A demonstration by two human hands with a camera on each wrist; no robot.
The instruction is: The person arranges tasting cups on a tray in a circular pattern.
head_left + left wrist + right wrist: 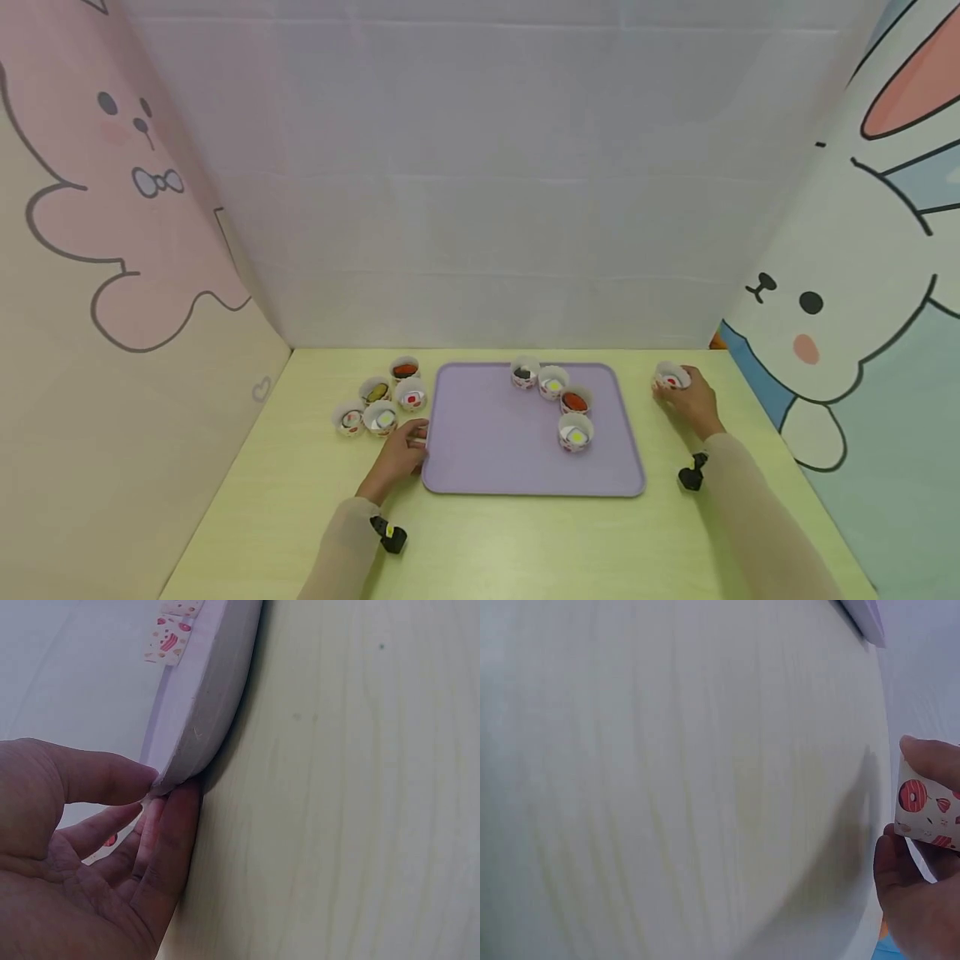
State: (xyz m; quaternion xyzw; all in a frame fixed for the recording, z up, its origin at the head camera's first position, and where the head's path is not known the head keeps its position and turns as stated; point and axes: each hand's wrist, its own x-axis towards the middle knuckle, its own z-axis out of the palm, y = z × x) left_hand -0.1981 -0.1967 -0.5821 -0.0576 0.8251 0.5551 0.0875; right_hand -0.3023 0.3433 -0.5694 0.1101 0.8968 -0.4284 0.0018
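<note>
My left hand (pixel 402 450) pinches the left rim of a lilac tray (pixel 495 467); in the left wrist view the thumb lies on the rim and the fingers sit against its outer side. To the right of the tray, my right hand (pixel 697 404) holds a small paper cup (pixel 670 375) with something red and white inside. Red sweet prints show on that cup (pixel 930 806) in the right wrist view. Several similar cups stand on the tray, among them a dark-filled one (pixel 524 373), an orange-red one (pixel 576 401) and a yellow-and-white one (pixel 575 434).
Left of the tray stand several more printed cups close together, including one with orange-red content (pixel 405 369) and one with yellow-green content (pixel 376 391). Behind the pale wooden table (pixel 525 550) hangs a white sheet (pixel 480 208). Cartoon-printed panels flank both sides.
</note>
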